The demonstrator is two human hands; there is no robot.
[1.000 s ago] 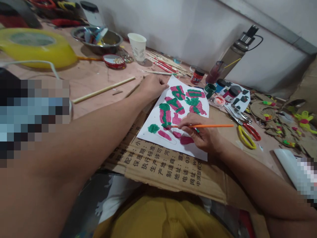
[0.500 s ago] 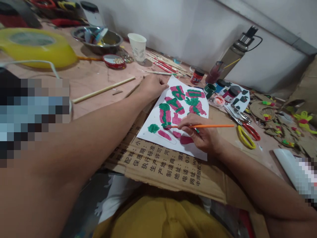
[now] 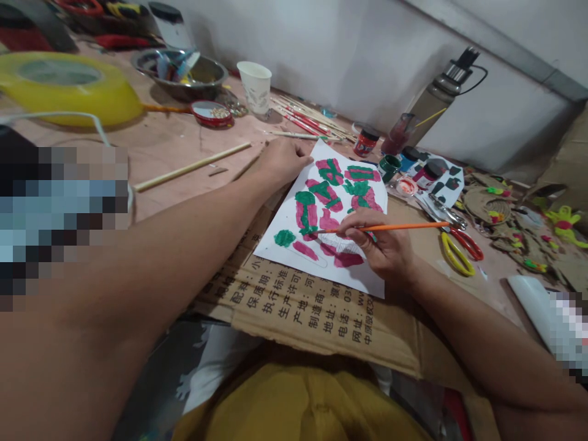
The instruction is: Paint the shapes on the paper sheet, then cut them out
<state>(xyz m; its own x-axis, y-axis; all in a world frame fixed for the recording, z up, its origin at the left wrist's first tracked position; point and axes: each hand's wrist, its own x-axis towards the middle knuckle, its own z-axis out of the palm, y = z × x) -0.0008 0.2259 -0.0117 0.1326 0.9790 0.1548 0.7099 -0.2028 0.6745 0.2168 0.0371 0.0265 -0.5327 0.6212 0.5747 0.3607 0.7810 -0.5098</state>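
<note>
My right hand (image 3: 383, 242) is closed in a pen-like grip round an orange-handled paintbrush (image 3: 408, 226). The brush's tip touches a green and pink painted patch on the left part of a white paper sheet (image 3: 271, 248). My left hand (image 3: 285, 160) pinches the sheet's upper left edge between thumb and fingers, most of which are hidden. Green and magenta shapes cover much of the sheet, with pencil outlines showing near my right hand. Beneath the sheet lies a printed cardboard piece (image 3: 294, 318). An uncapped green paint jar (image 3: 389, 168) stands just past the sheet's far right corner.
Behind are red (image 3: 366, 142) and magenta paint jars (image 3: 429, 174), a paper cup (image 3: 255, 89), a flask (image 3: 443, 92) and thin sticks (image 3: 316, 119). Scissors (image 3: 457, 248) lie at right. A metal bowl (image 3: 202, 76), tape roll (image 3: 68, 89) and wooden rod (image 3: 193, 165) are at left.
My right hand has shifted slightly right, and the brush's back end has tipped upward. More pencil lines show beside the hand. My left hand stays in place.
</note>
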